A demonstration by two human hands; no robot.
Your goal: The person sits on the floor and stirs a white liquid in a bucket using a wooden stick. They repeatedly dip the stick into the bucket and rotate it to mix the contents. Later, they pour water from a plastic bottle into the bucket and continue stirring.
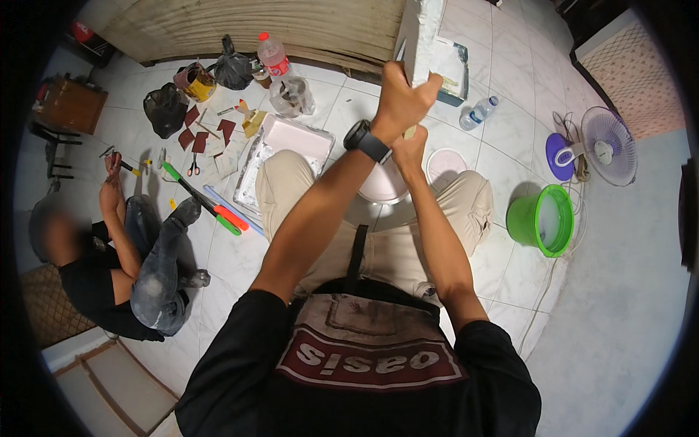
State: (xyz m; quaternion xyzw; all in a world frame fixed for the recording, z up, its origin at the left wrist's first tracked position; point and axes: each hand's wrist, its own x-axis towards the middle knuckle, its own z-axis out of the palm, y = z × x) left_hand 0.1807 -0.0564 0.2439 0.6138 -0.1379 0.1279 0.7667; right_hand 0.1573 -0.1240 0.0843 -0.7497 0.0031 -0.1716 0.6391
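Observation:
My left hand (402,102), with a black watch at the wrist, is closed around the lower end of a long white-coated piece (422,44) with rough edges; its exact kind is unclear. Just below, my right hand (410,149) is closed too. A pale wooden bit (409,132) shows between the two hands; whether it belongs to the white piece is hidden. Under my hands, between my knees, stands a round tub of pale pink paint (382,186). A smaller round paint-smeared lid or tub (445,162) lies to its right.
Left of my knee lies a paint-smeared tray (251,175). Sandpaper pieces (199,142), scissors (194,166) and a green-handled tool (191,191) lie farther left, near a seated person (109,247). A green bucket (520,222), a fan (609,148) and a bottle (478,114) stand right.

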